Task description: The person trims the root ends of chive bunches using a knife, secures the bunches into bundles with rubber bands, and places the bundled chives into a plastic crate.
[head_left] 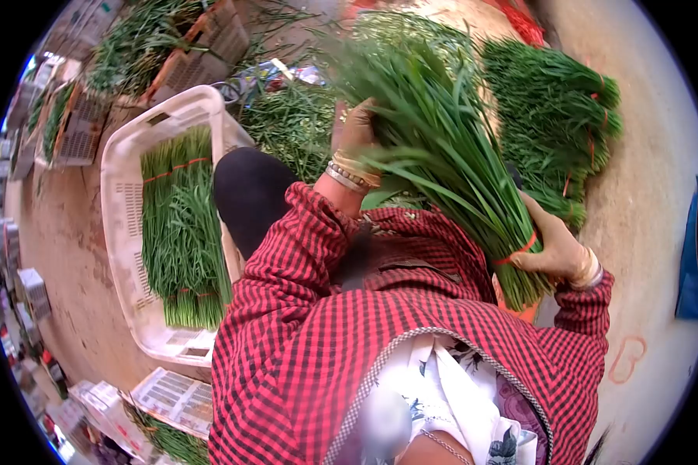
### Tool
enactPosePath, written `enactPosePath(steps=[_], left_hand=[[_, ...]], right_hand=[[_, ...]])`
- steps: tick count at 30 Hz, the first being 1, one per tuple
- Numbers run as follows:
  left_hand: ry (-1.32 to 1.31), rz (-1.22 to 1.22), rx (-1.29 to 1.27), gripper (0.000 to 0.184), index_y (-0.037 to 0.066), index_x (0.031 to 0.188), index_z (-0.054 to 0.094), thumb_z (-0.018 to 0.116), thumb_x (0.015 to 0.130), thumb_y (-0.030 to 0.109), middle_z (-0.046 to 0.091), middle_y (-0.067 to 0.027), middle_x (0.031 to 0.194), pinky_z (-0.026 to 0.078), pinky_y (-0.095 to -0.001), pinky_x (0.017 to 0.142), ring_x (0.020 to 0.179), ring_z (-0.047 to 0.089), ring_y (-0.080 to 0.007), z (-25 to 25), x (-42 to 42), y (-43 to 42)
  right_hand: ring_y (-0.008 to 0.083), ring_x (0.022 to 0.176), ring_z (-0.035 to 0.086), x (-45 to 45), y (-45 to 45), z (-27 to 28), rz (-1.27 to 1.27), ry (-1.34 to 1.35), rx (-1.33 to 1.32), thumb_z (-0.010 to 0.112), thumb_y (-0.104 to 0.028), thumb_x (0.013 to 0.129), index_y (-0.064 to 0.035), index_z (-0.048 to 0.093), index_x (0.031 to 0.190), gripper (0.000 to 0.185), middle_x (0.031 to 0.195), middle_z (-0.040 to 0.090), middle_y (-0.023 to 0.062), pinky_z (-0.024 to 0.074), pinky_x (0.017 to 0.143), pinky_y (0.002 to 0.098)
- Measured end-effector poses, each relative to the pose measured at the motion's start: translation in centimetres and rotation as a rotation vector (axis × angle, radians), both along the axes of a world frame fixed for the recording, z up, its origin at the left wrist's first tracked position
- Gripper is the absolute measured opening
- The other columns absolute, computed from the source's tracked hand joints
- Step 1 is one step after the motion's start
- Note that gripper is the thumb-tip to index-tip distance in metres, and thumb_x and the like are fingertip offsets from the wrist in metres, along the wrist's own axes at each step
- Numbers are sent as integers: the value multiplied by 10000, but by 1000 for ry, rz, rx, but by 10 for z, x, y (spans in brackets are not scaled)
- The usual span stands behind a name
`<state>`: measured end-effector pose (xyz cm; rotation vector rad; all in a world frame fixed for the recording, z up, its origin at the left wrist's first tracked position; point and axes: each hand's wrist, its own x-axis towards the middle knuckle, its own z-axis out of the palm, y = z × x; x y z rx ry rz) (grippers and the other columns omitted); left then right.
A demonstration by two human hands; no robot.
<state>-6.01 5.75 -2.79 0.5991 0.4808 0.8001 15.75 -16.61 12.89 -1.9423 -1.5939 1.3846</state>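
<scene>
right hand (558, 242) — gripping green bundle (469, 170) | left hand (357, 130) — at its leafy end

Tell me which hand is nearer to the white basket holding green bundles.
Left. The left hand, beside the leafy part of the held bunch, is to the right of the basket; the right hand, gripping that bunch beside its orange band, is farther right.
</scene>
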Motion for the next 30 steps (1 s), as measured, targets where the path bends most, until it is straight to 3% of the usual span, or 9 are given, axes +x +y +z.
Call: enactPosePath(steps=[4,9,13,15,16,20,23,26,30], left_hand=[[-633,-133,-324,420,60,1325,497,567,919,144,574,-178,1272,522,-494,937,1115,597,-317,8,-5,-6],[-634,-122,-127,485,57,1341,479,633,884,106,582,-168,1266,527,-490,927,1108,598,-327,5,2,-19],[-489,-33,-209,452,39,1272,527,642,896,261,618,-145,1193,547,-471,871,1047,625,-280,-4,-8,-6],[-175,22,-293,387,76,1237,549,601,915,284,627,-120,1160,541,-447,829,1005,630,-258,-17,-23,11],[-22,353,-109,362,105,1223,550,594,910,282,632,-96,1108,517,-450,802,942,626,-240,-6,-27,13],[57,642,-233,360,131,1184,551,617,885,322,593,-38,1077,403,-376,896,1006,533,-182,-4,-55,11],[164,230,-56,249,68,919,676,662,857,310,657,-22,793,469,-255,661,661,588,-122,3,-65,-9],[36,-133,43,546,24,1151,633,721,828,456,671,-64,1040,506,-296,817,915,638,-138,3,-37,-47],[-213,89,46,569,20,1239,561,708,851,408,634,-86,1159,518,-326,860,967,637,-179,61,-54,-39]], right_hand=[[231,1271,493,11,-2,5,15,-78,-91,766,-271,669,-18,271,1485,987,1354,523,164,352,1064,316],[224,1281,478,13,-8,-1,24,-155,-147,771,-263,667,-13,245,1492,1009,1366,512,154,334,1077,315],[222,1366,355,3,-14,-7,-149,142,-103,783,-283,687,23,216,1490,1030,1474,385,134,246,1126,325],[230,1413,263,8,-15,-5,-217,189,10,767,-294,695,36,210,1489,1025,1533,277,141,202,1146,355],[235,1412,268,14,-13,-2,-180,107,69,749,-305,695,36,207,1491,1021,1535,272,145,203,1148,362],[266,1285,454,46,-9,-18,-522,313,252,740,-304,739,23,253,1474,941,1428,413,164,363,1067,360],[237,1188,524,40,27,-20,-574,417,313,691,-301,808,26,341,1421,779,1332,505,138,408,1013,342],[185,1065,571,-8,99,-27,-400,401,250,606,-269,886,21,430,1343,570,1225,573,101,446,938,311],[187,1083,559,-104,136,-26,-149,403,170,633,-204,876,14,393,1381,601,1241,563,106,436,962,320]])
